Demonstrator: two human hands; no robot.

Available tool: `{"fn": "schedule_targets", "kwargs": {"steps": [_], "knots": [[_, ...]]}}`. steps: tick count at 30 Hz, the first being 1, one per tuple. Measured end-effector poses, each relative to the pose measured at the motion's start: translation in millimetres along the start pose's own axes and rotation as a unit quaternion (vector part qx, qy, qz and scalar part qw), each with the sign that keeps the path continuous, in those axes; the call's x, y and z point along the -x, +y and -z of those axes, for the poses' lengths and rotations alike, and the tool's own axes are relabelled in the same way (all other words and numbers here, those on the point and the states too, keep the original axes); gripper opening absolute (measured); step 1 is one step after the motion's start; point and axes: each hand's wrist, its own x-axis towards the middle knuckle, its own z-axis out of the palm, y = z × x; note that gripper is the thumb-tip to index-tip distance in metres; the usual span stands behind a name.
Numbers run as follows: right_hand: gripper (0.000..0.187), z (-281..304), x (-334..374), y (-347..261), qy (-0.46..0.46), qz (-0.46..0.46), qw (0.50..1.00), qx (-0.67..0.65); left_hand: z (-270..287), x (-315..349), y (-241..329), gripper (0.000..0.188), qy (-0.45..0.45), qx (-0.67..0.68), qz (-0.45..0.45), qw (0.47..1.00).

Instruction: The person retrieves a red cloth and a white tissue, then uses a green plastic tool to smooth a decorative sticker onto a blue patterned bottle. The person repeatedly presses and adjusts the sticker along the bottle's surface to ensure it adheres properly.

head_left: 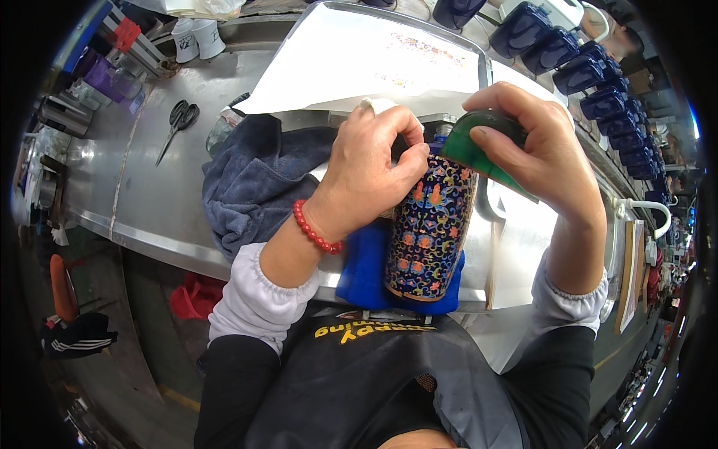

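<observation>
A dark blue bottle (432, 232) covered in a colourful floral pattern lies tilted, with its neck away from me, on a bright blue cloth (363, 258). My left hand (374, 161) is closed at the upper left edge of the bottle, thumb and forefinger tips together against it. Whatever lies between those fingertips is too small to make out. Something white shows at the back of its fingers. In my right hand (535, 138) is a green, rounded scraper (479, 146), gripped between thumb and fingers, just above the bottle's upper right side.
A tray (323, 9) beyond my hands bears a white sheet (329, 63) with small coloured prints. Left of the bottle lies a grey-blue towel (258, 176), then black scissors (179, 120). Several glossy blue bottles (553, 49) line the right side. Two white vessels (198, 39) stand far left.
</observation>
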Motion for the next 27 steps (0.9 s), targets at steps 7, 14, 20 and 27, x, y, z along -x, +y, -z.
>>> {"fn": "schedule_targets", "kwargs": {"steps": [7,14,20,27], "knots": [[0.022,-7,23,8,0.083,-0.032,0.989,-0.115,3,-10,0,0.015,0.02,-0.041,-0.065,0.997],[0.028,-35,52,25,0.108,-0.158,0.936,-0.295,8,-22,3,0.019,-0.078,-0.085,-0.031,0.993],[0.021,-47,54,25,0.149,-0.16,0.924,-0.314,11,-27,8,0.018,-0.101,-0.049,-0.003,0.994],[0.021,-51,56,25,0.156,-0.153,0.922,-0.318,14,-31,7,0.017,-0.121,-0.041,-0.014,0.992]]}}
